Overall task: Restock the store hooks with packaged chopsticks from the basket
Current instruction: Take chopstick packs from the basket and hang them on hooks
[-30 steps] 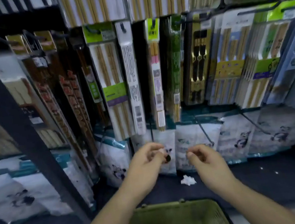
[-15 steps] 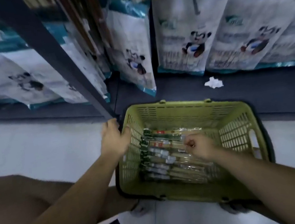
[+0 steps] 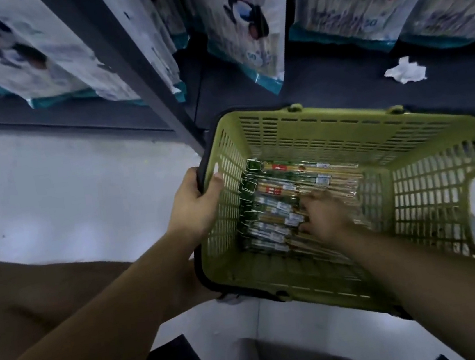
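A green plastic basket [image 3: 330, 133] stands on the floor in front of the shelf. Several packaged chopsticks [image 3: 288, 181] lie flat on its bottom, green header cards to the left. My left hand [image 3: 194, 204] grips the basket's left rim and its dark handle. My right hand [image 3: 323, 216] is down inside the basket, its fingers on the packs near the middle of the pile; motion blur hides whether they pinch one. The store hooks are out of view.
White bags with a cartoon print [image 3: 241, 23] hang low above a dark shelf base [image 3: 339, 89]. A dark upright post [image 3: 135, 69] meets the floor by the basket's left corner. A crumpled white paper [image 3: 405, 70] lies on the base. Pale floor [image 3: 63, 189] spreads left.
My view dropped from the hooks to the basket. The left hand took hold of the basket's rim, and the right hand went deeper, onto the packs.
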